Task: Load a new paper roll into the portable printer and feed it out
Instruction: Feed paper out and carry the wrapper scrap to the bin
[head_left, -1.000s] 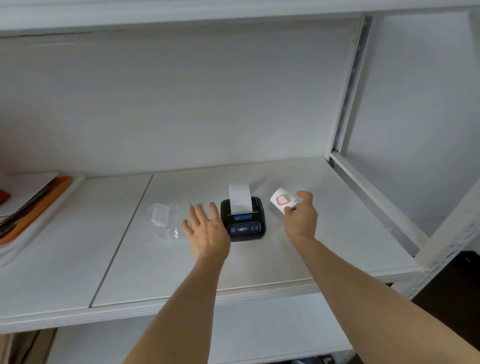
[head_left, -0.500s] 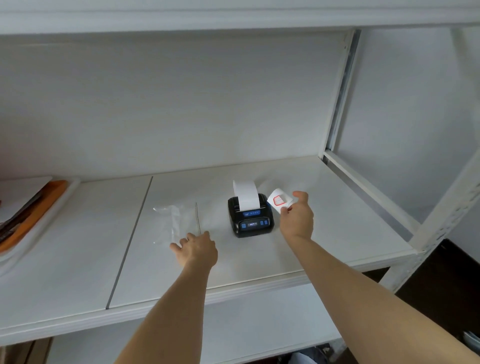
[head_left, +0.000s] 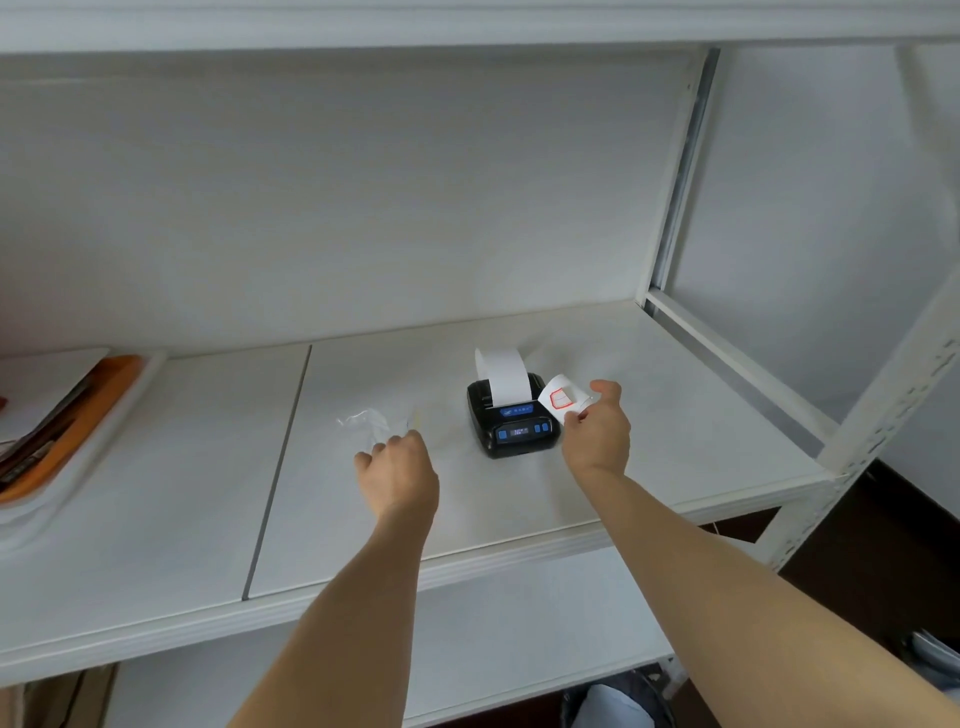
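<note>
A small black portable printer (head_left: 511, 422) with blue buttons stands on the white shelf (head_left: 675, 415). A white paper strip (head_left: 505, 374) curls up out of its top slot. My right hand (head_left: 597, 431), just right of the printer, pinches a small white paper piece with a red mark (head_left: 562, 397). My left hand (head_left: 397, 470) is left of the printer, its fingers closing on a crumpled clear plastic wrapper (head_left: 370, 423) that lies on the shelf.
An orange tray with dark items (head_left: 62, 415) sits at the shelf's far left. A seam (head_left: 278, 467) runs across the shelf boards. A white upright post (head_left: 878, 415) stands at the right front corner, and a lower shelf (head_left: 493, 623) lies below.
My left hand moved away from the printer's left side, toward the plastic wrapper, and its fingers curled onto it. The right hand keeps holding the marked paper piece.
</note>
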